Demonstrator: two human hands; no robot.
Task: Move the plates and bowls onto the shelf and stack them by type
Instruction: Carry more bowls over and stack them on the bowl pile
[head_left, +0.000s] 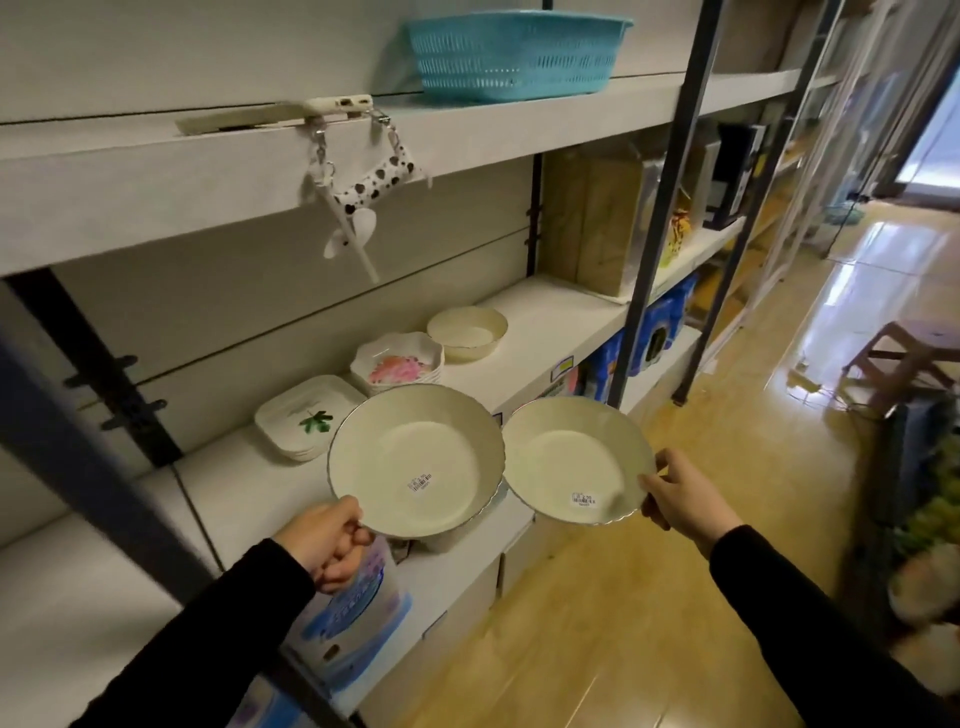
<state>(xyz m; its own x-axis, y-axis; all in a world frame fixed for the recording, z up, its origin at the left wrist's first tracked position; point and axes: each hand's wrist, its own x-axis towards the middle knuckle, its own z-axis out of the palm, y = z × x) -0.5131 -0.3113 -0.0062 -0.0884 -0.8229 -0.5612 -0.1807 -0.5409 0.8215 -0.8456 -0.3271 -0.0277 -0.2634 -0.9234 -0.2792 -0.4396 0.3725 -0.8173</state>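
The person stands at the shelf (550, 322) with a cream plate in each hand; the left grip (327, 545) is curled round the near rim of the left plate (415, 460), thumb on top, so the plate reaches up and away from the fingers, over the shelf's front edge; the right grip (675, 499) pinches the near right rim of the right plate (576, 460), which spreads leftward from the fingers and hangs out past the shelf, above the wooden floor (649, 597); both plates face up, each with a small barcode sticker, their rims just beside each other, touching or not I cannot tell. Behind them on the shelf sit a stack of leaf-print plates (306, 418), then a stack of pink-flowered bowls (397, 364), then a plain cream bowl (467, 332), in a row running away to the right; one board higher stands a blue basket (514, 52).
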